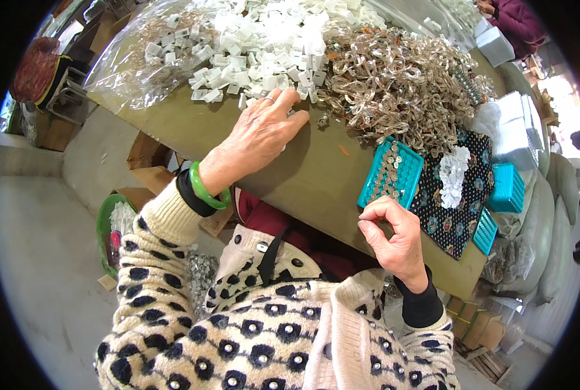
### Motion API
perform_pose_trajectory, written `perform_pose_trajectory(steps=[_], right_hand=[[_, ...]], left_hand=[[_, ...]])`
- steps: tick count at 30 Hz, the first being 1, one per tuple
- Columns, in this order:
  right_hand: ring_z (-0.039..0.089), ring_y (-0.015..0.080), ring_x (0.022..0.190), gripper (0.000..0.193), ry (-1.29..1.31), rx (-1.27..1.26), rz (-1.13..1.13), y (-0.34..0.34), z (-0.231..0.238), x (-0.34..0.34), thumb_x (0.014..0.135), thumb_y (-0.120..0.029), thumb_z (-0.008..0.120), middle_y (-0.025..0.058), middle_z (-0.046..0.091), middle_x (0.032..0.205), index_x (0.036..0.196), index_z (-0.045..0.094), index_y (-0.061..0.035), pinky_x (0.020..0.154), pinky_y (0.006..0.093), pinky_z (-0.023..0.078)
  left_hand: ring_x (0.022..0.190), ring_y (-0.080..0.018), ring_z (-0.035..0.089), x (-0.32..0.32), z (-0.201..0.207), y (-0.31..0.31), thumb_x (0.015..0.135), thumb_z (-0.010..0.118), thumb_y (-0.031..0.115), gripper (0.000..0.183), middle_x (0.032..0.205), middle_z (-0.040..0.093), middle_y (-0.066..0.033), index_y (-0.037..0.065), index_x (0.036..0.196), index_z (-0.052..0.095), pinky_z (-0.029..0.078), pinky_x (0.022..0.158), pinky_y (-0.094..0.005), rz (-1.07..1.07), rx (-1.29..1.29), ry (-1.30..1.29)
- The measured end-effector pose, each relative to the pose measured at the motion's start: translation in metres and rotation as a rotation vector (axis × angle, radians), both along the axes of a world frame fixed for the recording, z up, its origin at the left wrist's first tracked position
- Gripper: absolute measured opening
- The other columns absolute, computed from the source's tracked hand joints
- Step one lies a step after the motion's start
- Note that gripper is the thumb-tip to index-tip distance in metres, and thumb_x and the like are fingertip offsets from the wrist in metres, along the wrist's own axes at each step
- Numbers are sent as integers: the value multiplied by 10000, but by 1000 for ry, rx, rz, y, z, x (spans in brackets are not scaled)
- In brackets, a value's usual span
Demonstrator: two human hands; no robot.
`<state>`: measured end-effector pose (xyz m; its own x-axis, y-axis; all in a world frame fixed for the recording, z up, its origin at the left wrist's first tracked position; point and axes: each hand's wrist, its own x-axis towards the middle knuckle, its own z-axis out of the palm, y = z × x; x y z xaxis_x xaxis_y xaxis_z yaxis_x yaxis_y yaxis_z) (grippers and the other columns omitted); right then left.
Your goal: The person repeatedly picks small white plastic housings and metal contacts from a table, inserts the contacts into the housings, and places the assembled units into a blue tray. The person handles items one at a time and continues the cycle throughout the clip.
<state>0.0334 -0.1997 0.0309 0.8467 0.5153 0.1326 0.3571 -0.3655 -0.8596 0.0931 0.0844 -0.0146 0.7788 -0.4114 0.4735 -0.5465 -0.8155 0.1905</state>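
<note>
My left hand [267, 127], with a green bangle [205, 188] at its wrist, reaches to the near edge of a heap of small white plastic pieces [244, 65]. Its fingers are curled, and a bit of white plastic shows between thumb and forefinger; the fingertips are partly hidden. My right hand [397, 237] hovers by the near edge of a teal tray [412, 174], thumb and forefinger pinched together. Anything in that pinch is too small to make out. Small round silvery pieces [387, 170] lie in the tray's pockets.
Right of the white heap spreads a large pile of clear, shiny looped pieces [400, 78]. A dark patterned cloth [442, 214] carries flat white bits [454, 175]. Teal baskets [507, 188] stand at the table's right edge. A person's sleeve [517, 26] shows at far right.
</note>
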Motion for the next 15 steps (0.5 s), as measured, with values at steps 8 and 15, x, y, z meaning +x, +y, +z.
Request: perform_pose_trajectory(steps=[8, 15], right_hand=[[585, 154, 650, 148, -53, 55, -46, 22, -2, 11, 819, 47, 669, 75, 585, 825, 929, 584, -4, 587, 283, 477], [625, 194, 739, 267, -132, 216, -143, 34, -15, 24, 842, 84, 640, 96, 624, 927, 1085, 587, -11, 635, 297, 504]], left_hand=[[766, -121, 603, -11, 17, -26, 904, 620, -9, 264, 920, 622, -58, 24, 1166, 612, 501, 684, -254, -45, -841, 299], [809, -133, 648, -47, 11, -89, 932, 634, 51, 238, 951, 674, -84, -22, 1158, 612, 550, 738, -282, -151, -1792, 733]])
